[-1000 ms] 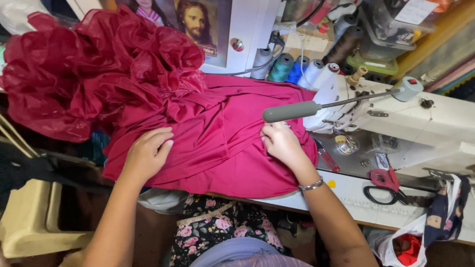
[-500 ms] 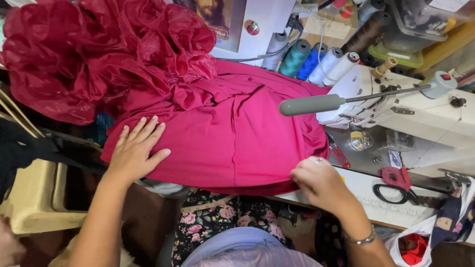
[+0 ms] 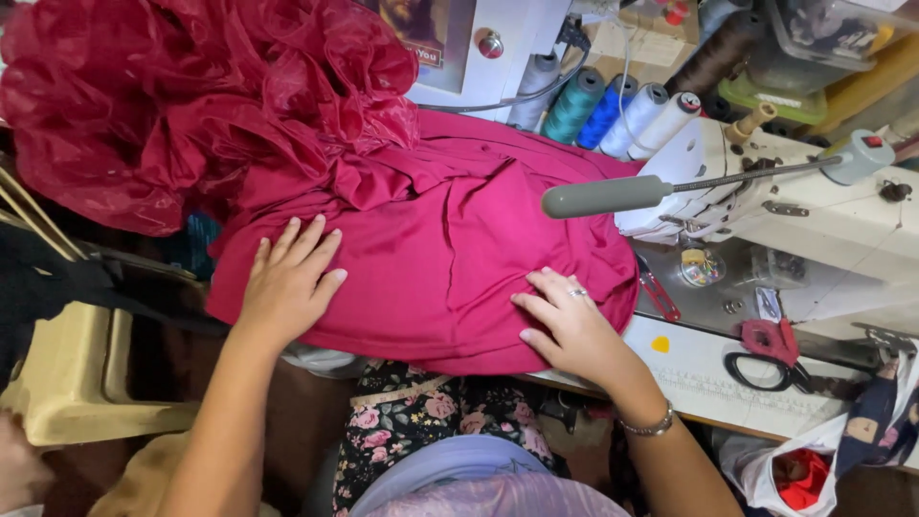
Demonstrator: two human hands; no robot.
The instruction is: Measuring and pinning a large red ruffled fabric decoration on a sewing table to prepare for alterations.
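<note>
Left hand (image 3: 287,282) lay flat, fingers spread, palm down on magenta fabric (image 3: 431,249), near its left edge; gripped nothing. Right hand (image 3: 574,330) also open, fingers pressed onto the fabric's lower right part, close to the hem; ring on one finger, metal bracelet (image 3: 651,424) at the wrist. Fabric draped over the near edge of the white table (image 3: 708,378), smooth between both hands, bunched in folds farther back. Merged at upper left with a heap of dark red ruffled organza (image 3: 182,91), piled high and spilling over the table's left end.

Sewing machine (image 3: 814,206), cream-white, stood just right of the fabric. Grey-handled lever (image 3: 613,194) reached out from it over the cloth. Thread cones (image 3: 613,110) in teal, blue, grey and white stood in a row behind, touching or nearly so. Scissors (image 3: 766,359) with red and black handles lay on the table right of the right hand, well apart from it. Small red clipper (image 3: 659,295) rested beside the fabric's right edge. Yellow plastic chair (image 3: 72,378) to the lower left. Floral garment (image 3: 431,426) on the lap below the table edge.
</note>
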